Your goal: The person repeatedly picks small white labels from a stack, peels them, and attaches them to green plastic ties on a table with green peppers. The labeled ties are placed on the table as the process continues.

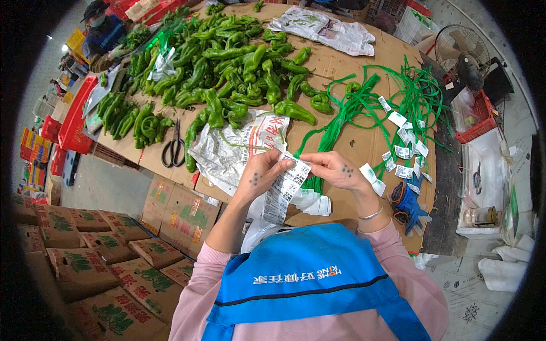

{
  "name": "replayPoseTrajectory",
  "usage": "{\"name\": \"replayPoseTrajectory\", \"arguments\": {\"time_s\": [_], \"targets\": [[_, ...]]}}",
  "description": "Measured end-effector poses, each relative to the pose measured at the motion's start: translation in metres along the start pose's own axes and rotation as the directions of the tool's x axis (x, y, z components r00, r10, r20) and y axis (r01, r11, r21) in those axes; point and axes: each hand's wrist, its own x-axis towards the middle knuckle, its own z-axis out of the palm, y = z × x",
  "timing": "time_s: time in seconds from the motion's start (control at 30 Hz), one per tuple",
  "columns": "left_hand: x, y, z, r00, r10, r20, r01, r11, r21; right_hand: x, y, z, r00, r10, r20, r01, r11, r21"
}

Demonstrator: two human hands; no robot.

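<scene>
My left hand (261,174) pinches the upper end of a strip of printed labels (279,192) that hangs down towards the apron. At the strip's right edge my right hand (337,169) has thumb and finger closed at a label's corner, beside a green mesh strap. Under and beyond the hands lies a bundle of green mesh straps (332,133), with white tags (318,204) at its near end. A crumpled newspaper sheet (230,147) lies left of them. Behind is a large heap of green peppers (222,64). More tagged green straps (416,93) spread out at the right.
Black-handled scissors (173,149) lie left of the newspaper. Blue gloves (407,206) rest at the table's right edge. A second newspaper (324,30) is at the back. Cardboard boxes (98,255) stand lower left, a fan (463,53) upper right. Another person (102,32) is at the far left.
</scene>
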Motion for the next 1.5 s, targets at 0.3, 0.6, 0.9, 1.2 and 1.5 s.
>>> {"name": "replayPoseTrajectory", "arguments": {"time_s": [0.3,0.6,0.9,1.2,1.5], "targets": [[0.001,0.007,0.000,1.000,0.009,0.001,-0.009,0.998,0.067,-0.001,0.008,0.003,0.984,-0.153,-0.087,0.153,0.988,-0.002],[0.000,0.012,0.004,0.999,0.030,-0.025,-0.024,0.978,0.208,0.008,0.004,0.018,0.975,-0.046,-0.216,0.099,0.964,0.245],[-0.014,-0.002,0.006,0.948,-0.177,0.264,0.243,0.940,-0.242,0.012,0.013,0.015,0.856,-0.149,-0.496,0.226,0.969,0.099],[-0.013,-0.015,-0.009,0.974,0.155,0.165,-0.124,0.975,-0.184,0.008,0.006,0.015,0.822,-0.142,-0.552,0.155,0.988,-0.023],[0.046,-0.037,0.053,0.837,0.363,0.408,-0.435,0.895,0.096,-0.042,-0.037,-0.005,0.791,-0.316,-0.524,0.060,0.893,-0.447]]}}
